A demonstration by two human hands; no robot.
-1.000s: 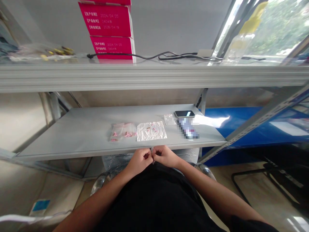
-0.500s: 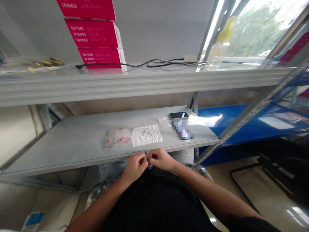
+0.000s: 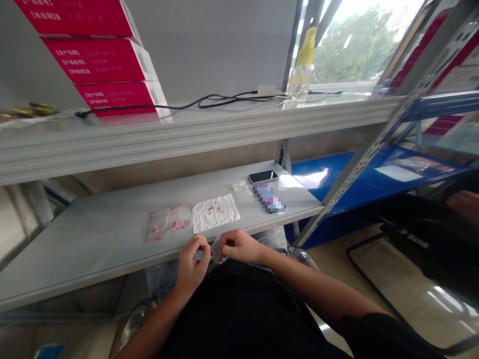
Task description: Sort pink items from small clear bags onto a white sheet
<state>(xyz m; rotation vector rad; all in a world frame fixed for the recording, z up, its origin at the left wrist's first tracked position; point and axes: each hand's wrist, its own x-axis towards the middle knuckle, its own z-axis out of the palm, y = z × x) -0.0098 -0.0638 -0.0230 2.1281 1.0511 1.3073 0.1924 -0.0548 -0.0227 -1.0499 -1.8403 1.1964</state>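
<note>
My left hand (image 3: 192,262) and my right hand (image 3: 239,246) meet just below the front edge of the grey shelf board (image 3: 93,234). Between their fingertips they pinch a small clear plastic bag (image 3: 216,248). On the board just beyond the hands lies a white crinkled sheet (image 3: 215,212) with small pink pieces on it. To its left lie clear bags (image 3: 170,222) holding pink pieces.
A phone (image 3: 263,176), a small clear bag (image 3: 242,188) and a blurred card (image 3: 269,198) lie at the board's right end. Pink boxes (image 3: 101,65) and a black cable (image 3: 209,101) sit on the upper shelf. Another person's hand (image 3: 466,203) shows at far right by blue shelving (image 3: 374,174).
The view has swung to the right and tilted. My hands have drawn slightly apart, and the small clear bag now shows between them.
</note>
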